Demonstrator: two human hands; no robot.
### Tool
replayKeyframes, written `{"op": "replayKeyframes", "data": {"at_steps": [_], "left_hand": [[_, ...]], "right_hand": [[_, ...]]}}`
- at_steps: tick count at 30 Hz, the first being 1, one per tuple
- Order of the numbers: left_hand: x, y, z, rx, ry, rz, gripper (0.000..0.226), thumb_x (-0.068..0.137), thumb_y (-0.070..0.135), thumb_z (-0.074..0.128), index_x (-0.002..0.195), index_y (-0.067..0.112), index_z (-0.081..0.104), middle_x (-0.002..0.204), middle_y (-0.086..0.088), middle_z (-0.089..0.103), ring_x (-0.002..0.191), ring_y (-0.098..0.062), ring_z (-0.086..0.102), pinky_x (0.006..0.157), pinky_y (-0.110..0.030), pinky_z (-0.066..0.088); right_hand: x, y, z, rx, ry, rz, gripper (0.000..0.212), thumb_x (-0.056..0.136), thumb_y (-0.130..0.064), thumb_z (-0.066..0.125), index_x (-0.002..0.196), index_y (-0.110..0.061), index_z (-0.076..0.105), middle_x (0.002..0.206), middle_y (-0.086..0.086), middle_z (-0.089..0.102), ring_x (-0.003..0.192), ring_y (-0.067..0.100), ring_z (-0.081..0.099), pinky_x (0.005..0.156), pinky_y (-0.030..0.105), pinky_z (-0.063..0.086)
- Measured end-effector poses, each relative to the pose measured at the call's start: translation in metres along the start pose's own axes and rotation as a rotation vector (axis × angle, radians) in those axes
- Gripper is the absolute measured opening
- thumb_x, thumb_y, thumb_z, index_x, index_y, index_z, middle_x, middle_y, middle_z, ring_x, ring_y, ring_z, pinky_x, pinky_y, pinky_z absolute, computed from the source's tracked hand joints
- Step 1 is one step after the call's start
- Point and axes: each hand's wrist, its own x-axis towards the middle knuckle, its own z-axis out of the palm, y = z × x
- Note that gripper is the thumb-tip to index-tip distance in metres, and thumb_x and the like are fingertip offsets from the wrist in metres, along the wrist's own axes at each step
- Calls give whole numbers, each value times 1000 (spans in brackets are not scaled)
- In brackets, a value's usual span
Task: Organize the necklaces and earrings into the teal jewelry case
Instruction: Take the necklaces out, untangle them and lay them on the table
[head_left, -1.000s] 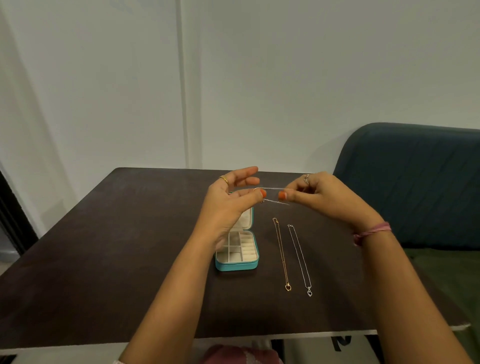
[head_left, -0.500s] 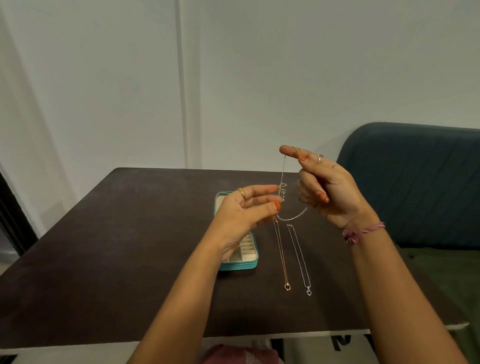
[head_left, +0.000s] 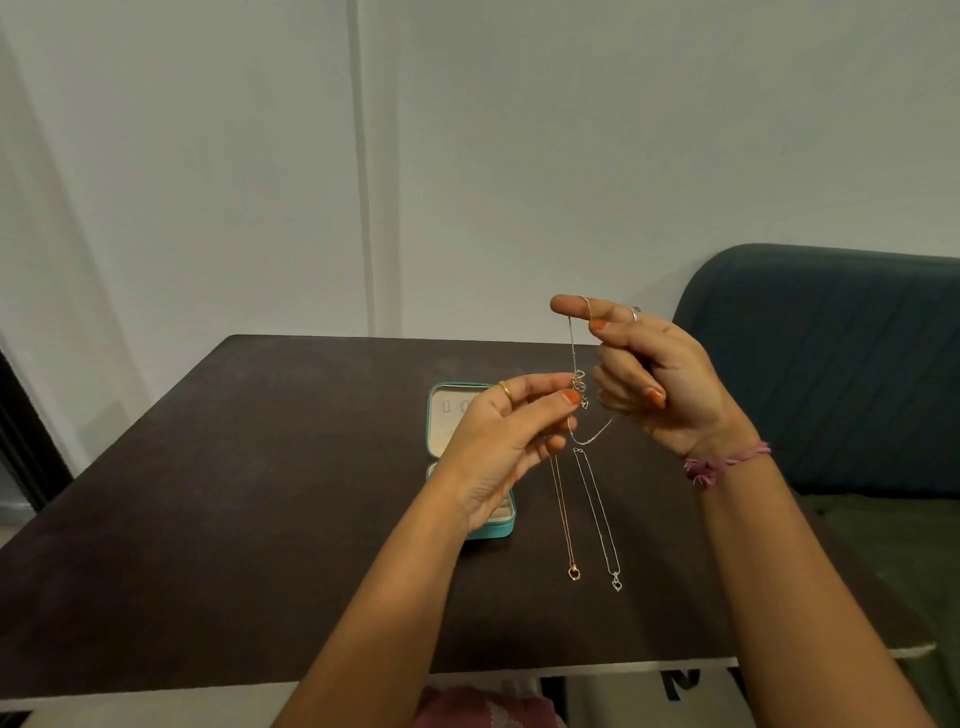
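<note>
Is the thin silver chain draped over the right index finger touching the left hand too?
Touching. The head view shows the thin silver chain hanging from the right hand into the left hand's pinching fingers.

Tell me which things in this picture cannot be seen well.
- Case, head view: the left hand hides most compartments; earrings cannot be seen.
- Held chain: its pendant is too small to make out.
- Gold necklace: the left hand hides its top end.
- Silver necklace: its clasp is too small.

Two necklaces (head_left: 589, 514) lie right of the open case (head_left: 447, 415); bare table (head_left: 234, 493) lies left.
</note>
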Motion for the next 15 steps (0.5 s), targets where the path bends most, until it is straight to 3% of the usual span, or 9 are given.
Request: {"op": "replayKeyframes", "data": {"at_steps": [5, 11, 15], "left_hand": [[-2, 3, 4, 121, 106, 60, 11, 86, 15, 67, 97, 12, 69, 77, -1, 68, 69, -8, 59, 68, -21, 49], [-4, 8, 4, 306, 185, 246, 8, 84, 10, 70, 92, 9, 68, 76, 3, 68, 71, -6, 63, 70, -21, 54], [-7, 12, 4, 412, 208, 326, 8, 83, 8, 70, 88, 14, 68, 82, 1, 70, 73, -7, 64, 69, -16, 54]], "right_hand": [[-3, -2, 0, -91, 103, -21, 28, 96, -20, 45, 110, -12, 68, 41, -2, 35, 33, 6, 23, 39, 20, 17], [-10, 0, -8, -267, 285, 31, 25, 91, -34, 57, 81, -13, 67, 58, -2, 55, 39, 5, 38, 40, 16, 34], [-16, 1, -9, -284, 260, 65, 22, 81, -33, 64, 80, -11, 63, 70, 3, 66, 48, 7, 49, 47, 17, 44]]}}
